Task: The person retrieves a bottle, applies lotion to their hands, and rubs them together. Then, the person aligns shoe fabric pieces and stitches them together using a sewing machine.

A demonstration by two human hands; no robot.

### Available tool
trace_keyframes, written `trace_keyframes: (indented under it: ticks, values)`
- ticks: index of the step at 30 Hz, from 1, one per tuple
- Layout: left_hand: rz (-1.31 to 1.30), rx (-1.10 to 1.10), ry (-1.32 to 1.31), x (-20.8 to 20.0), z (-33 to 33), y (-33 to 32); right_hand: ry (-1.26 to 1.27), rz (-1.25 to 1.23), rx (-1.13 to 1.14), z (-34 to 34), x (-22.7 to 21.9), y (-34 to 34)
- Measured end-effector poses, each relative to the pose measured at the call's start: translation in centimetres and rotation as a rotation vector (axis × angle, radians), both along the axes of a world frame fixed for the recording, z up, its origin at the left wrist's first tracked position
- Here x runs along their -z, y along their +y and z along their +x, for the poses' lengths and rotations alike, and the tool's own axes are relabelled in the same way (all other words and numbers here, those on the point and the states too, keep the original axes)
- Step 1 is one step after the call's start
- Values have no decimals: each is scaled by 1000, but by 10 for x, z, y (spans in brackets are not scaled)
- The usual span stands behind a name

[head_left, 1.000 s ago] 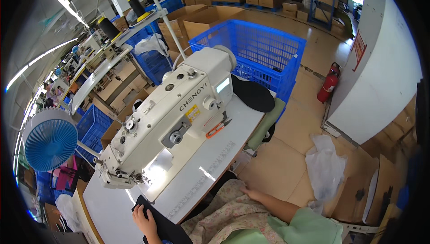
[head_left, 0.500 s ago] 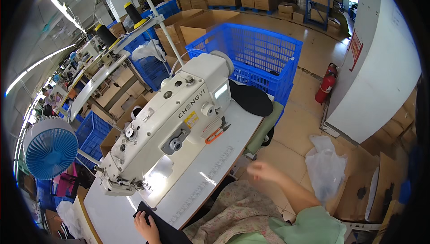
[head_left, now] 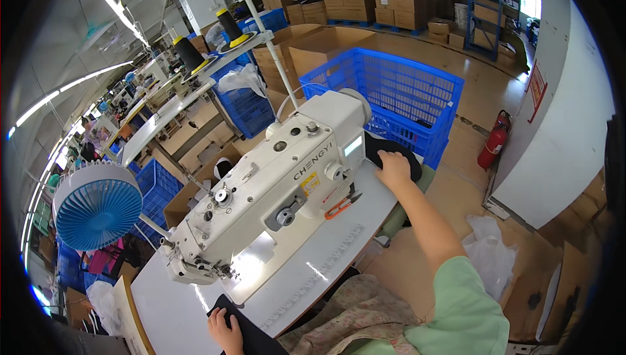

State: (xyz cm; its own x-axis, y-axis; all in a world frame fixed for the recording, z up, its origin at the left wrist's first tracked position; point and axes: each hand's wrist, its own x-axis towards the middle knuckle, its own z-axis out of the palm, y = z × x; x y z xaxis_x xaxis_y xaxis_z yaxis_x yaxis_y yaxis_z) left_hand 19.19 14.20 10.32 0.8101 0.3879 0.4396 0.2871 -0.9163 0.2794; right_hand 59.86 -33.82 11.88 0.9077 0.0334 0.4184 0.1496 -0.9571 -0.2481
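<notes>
At the front edge of the white sewing table (head_left: 287, 290), my left hand (head_left: 226, 331) has its fingers curled over a dark piece of fabric (head_left: 251, 334) that hangs toward my lap. My right hand (head_left: 395, 169) is stretched far out to the table's right end, fingers spread over a rounded black fabric piece (head_left: 412, 164). The white sewing machine (head_left: 274, 189) stands between the hands, its needle area lit. A pair of orange-handled thread snips (head_left: 342, 206) lies by the machine's base.
Behind the table's right end stands a large blue crate (head_left: 398, 88). A blue fan (head_left: 98, 206) and thread cones (head_left: 228, 26) are at left. A red fire extinguisher (head_left: 495, 138) stands by a white pillar. A plastic bag (head_left: 489, 254) lies on the floor at right.
My right hand has swung from beside my lap, forward and up onto the black fabric at the table's right end. The left hand keeps its place on the dark fabric. The view has shifted.
</notes>
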Motion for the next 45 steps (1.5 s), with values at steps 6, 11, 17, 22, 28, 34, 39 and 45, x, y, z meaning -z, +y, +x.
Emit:
trace_keyframes:
  ticks: [6,11,17,22,28,34,39,45]
  values:
    - [-40,2,-21,-2,3,-2,7,152,6,7,1,-9]
    - [-51,11,-27,-2,2,-1,5,194,-44,12,0,-14]
    - [-30,-6,44,7,1,5,4,-45,-132,-5,11,-18]
    - [-49,-39,176,13,2,12,-133,-132,-106,-16,36,-11]
    - [-8,-44,136,7,3,5,-178,-109,-102,-18,44,-12]
    - [-41,-63,203,2,8,1,-24,-194,-74,-11,47,-17]
    - [-7,-72,182,4,6,3,-146,-245,-138,-2,63,-28]
    - [31,-102,165,4,4,0,-144,-227,-179,9,69,-37]
